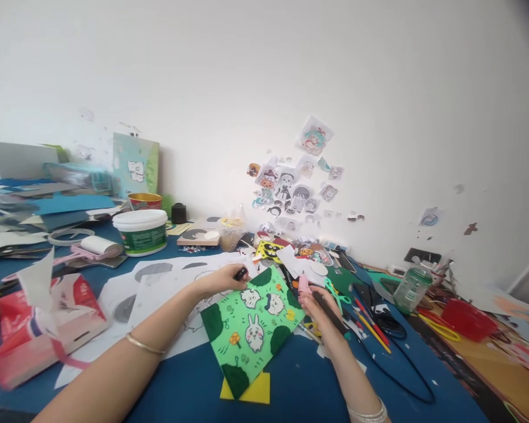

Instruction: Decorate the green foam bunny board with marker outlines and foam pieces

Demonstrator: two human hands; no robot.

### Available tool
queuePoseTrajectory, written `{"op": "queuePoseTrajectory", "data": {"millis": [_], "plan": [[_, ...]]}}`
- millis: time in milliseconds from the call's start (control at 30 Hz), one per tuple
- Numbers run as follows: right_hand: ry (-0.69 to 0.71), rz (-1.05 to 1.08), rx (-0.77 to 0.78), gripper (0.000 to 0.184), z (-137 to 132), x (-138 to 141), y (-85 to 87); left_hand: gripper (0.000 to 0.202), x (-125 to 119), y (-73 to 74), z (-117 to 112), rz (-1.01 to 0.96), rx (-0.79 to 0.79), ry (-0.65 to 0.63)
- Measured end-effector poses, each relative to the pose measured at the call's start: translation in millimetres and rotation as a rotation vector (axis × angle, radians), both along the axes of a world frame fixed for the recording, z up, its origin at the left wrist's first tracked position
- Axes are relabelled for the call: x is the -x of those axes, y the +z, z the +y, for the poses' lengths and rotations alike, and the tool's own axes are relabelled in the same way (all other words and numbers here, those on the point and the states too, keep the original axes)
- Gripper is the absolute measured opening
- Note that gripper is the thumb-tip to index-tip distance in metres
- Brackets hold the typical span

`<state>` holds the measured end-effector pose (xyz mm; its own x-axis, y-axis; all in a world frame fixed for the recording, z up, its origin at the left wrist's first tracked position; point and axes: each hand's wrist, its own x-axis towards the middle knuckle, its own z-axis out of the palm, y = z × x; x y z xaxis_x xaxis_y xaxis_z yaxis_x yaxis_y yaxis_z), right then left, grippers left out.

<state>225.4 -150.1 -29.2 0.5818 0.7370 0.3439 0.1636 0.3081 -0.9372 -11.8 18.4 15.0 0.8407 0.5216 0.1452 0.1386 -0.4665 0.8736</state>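
Since the green picture (265, 332) already has animals (254, 336) and flowers (234, 339), left fingers (238, 286) hold a black thing (240, 273), right fingers (308, 301) a pink thing (304, 284), with more work unclear.

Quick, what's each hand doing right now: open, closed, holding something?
Left hand: closed, holding a small black object.
Right hand: closed, holding a pink object; exactly what, I can't tell.
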Motion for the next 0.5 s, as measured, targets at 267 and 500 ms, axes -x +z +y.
{"op": "queuePoseTrajectory", "data": {"millis": [267, 500], "plan": [[0.093, -0.249, 0.091, 0.041, -17.4, 11.6, 14.7, 0.027, -2.1, 1.2, -2.4, -0.092, 0.104, -0.062], [0.029, -0.245, 0.088, 0.035, -11.9, 6.4, 7.3, 0.033, -1.2, 3.1, 0.4, -0.072, 0.158, 0.039]]}}
